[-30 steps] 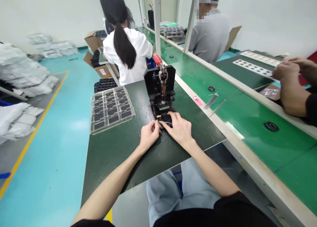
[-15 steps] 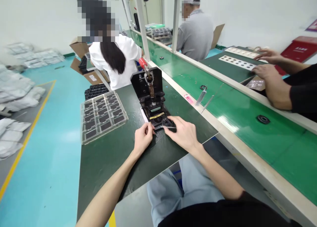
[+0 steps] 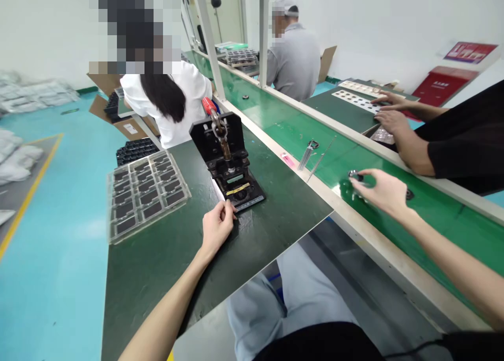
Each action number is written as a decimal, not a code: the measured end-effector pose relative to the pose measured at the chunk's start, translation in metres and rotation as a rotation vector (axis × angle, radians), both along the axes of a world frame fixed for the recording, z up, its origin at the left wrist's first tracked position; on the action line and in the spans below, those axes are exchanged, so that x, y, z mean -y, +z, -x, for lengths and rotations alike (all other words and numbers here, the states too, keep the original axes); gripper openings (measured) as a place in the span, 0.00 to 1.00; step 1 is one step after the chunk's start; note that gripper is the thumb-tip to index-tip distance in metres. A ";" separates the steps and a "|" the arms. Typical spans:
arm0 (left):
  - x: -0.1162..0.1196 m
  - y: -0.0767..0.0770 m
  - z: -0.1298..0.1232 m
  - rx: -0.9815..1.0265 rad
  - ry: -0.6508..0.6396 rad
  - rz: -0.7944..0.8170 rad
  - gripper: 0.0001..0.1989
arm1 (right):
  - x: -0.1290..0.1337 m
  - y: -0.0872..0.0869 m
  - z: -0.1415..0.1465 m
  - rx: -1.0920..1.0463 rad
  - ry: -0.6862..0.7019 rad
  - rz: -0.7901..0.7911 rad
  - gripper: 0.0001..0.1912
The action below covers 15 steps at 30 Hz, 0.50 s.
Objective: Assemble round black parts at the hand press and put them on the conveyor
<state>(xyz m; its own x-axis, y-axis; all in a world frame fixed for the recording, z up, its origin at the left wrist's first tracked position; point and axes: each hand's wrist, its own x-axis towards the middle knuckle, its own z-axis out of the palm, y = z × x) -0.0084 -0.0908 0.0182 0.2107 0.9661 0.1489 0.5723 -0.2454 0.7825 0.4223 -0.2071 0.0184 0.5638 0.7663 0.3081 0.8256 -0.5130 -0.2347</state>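
Note:
My right hand (image 3: 380,193) is over the green conveyor belt, its thumb and fingers pinching a small black ring-shaped part (image 3: 355,175). Whether that part touches the belt, I cannot tell. By the front left corner of a black toggle-clamp fixture (image 3: 246,190), my left hand (image 3: 218,224) is closed with its fingertips together; anything between them is hidden. The fixture's upper plate stands raised, and its clamp lever has a red grip (image 3: 208,106). A yellow strip (image 3: 238,189) crosses the fixture's base.
Left of the fixture lies a clear compartment tray (image 3: 147,193) of dark parts. The conveyor belt (image 3: 275,116) carries another black part (image 3: 410,194), partly behind my wrist. Thin strips (image 3: 306,156) lie at its edge. Co-workers sit ahead and across; one's hands (image 3: 389,114) touch a white sheet.
My right hand has moved right, from the fixture to over the belt, with the black part in its fingers. My left hand stays by the fixture's corner. The view has turned slightly right.

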 end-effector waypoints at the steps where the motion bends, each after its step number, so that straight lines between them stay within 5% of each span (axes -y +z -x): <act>1: 0.000 0.000 0.000 0.002 -0.004 0.001 0.19 | -0.021 0.001 -0.010 -0.030 -0.048 -0.001 0.22; 7: -0.001 -0.001 0.001 0.014 -0.030 -0.020 0.19 | -0.115 -0.006 -0.031 -0.182 -0.185 -0.164 0.22; 15: -0.002 -0.003 0.002 0.013 -0.046 -0.019 0.19 | -0.162 -0.006 -0.013 -0.297 0.026 -0.092 0.27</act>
